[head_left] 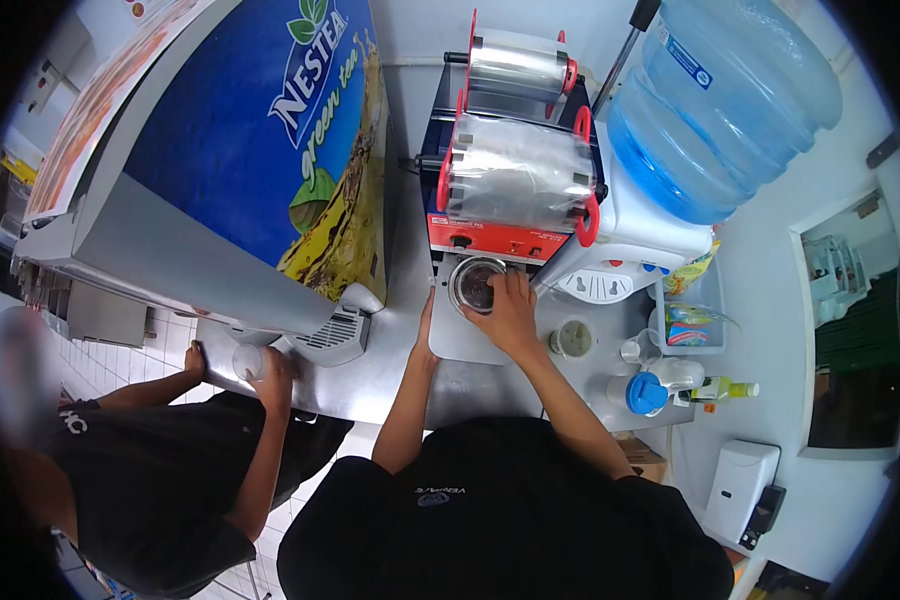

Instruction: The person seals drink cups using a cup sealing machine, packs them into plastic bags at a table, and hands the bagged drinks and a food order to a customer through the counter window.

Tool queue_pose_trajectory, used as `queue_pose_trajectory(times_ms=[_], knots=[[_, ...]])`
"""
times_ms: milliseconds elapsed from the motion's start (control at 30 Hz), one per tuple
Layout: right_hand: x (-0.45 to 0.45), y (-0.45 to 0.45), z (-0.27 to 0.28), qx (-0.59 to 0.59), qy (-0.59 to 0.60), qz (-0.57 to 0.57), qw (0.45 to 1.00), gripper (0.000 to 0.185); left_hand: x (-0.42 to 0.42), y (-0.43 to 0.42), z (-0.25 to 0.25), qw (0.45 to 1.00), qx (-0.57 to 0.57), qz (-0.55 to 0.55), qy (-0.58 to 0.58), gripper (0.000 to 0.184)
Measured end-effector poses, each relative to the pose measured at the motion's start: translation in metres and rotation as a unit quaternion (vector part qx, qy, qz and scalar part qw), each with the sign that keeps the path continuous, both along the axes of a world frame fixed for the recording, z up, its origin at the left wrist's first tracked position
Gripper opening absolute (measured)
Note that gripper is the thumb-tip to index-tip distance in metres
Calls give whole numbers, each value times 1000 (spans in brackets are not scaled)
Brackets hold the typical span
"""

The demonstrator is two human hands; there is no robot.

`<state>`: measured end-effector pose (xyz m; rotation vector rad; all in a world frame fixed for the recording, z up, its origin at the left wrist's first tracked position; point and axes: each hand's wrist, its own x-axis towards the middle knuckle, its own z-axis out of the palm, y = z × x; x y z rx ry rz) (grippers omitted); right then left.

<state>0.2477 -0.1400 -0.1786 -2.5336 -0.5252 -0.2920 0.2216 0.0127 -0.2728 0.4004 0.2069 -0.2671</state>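
A cup of dark drink [473,285] sits in the round holder of the pulled-out metal tray [460,340] of a cup sealing machine [500,236]. My right hand [508,312] grips the rim of the cup, with the thumb at its near side and the fingers at its right. Beside the tray's left edge, my left hand [425,325] is stretched out, its fingers pointing toward the machine and holding nothing. A roll of clear sealing film [520,170] is mounted on top of the machine. Right of my right hand stands another filled cup [571,339].
On the left is a Nestea dispenser [260,140]; a co-worker's hand [273,378] holds a clear cup [250,361] before it. At right are a water dispenser [620,235], a blue-lidded jar [646,393], a bottle [720,389] and a bin of packets [690,340].
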Motion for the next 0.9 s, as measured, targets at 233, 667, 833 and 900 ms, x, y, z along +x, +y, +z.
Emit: queue_pose_trajectory(times_ms=[233, 667, 833, 900], knots=[[-7, 18, 7, 26, 17, -22, 999, 61, 12, -8, -21, 995, -69, 28, -61, 61], [-51, -78, 123, 22, 145, -44, 988, 60, -114, -21, -4, 980, 121, -136, 74, 39], [-66, -120, 104, 213, 163, -66, 961, 60, -104, -47, -14, 975, 213, -25, 57, 18], [-77, -130, 103, 239, 140, -94, 956, 60, -105, -50, -16, 965, 254, -9, 57, 19]])
